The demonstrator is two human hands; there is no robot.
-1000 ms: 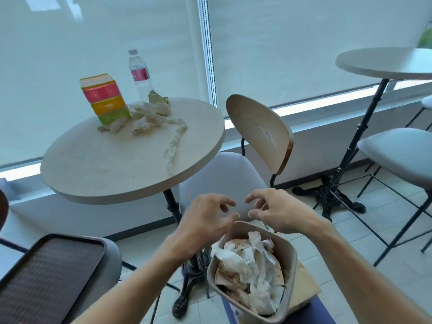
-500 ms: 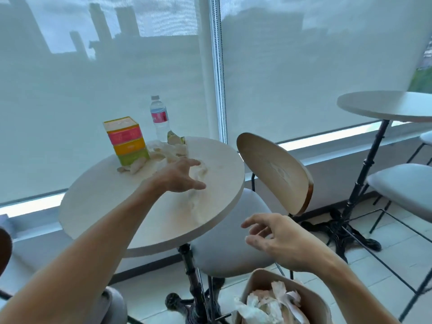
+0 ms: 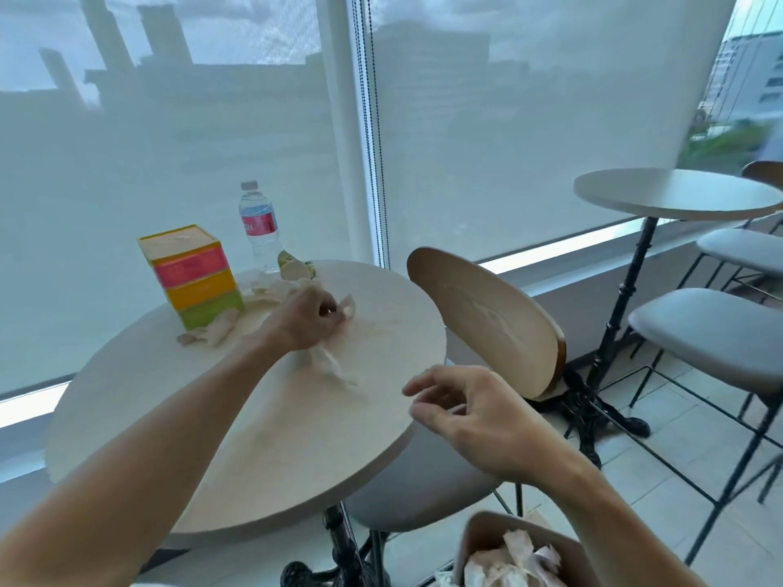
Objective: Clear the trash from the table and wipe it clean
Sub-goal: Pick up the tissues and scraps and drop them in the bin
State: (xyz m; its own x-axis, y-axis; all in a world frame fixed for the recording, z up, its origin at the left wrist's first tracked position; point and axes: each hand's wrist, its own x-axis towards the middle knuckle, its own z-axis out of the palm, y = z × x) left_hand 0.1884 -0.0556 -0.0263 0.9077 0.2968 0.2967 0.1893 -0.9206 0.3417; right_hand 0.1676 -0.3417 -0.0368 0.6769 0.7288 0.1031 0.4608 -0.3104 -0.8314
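A café or canteen seating area: small round pedestal tabletop (image 3: 296, 451) and a second one (image 3: 673, 197), matching padded chairs (image 3: 491, 324), tiled floor (image 3: 635, 480), and full-height windows with roller blinds (image 3: 529, 129).

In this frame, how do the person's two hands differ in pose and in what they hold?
The left hand reaches out over the round table, fingers curled round a crumpled tissue; the right hand hangs off the table's edge, fingers loosely curled, holding nothing. Both are bare.

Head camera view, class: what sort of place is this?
Probably a café or canteen seating area: small round pedestal tables, matching stools by a shaded window, and a bin of used napkins.
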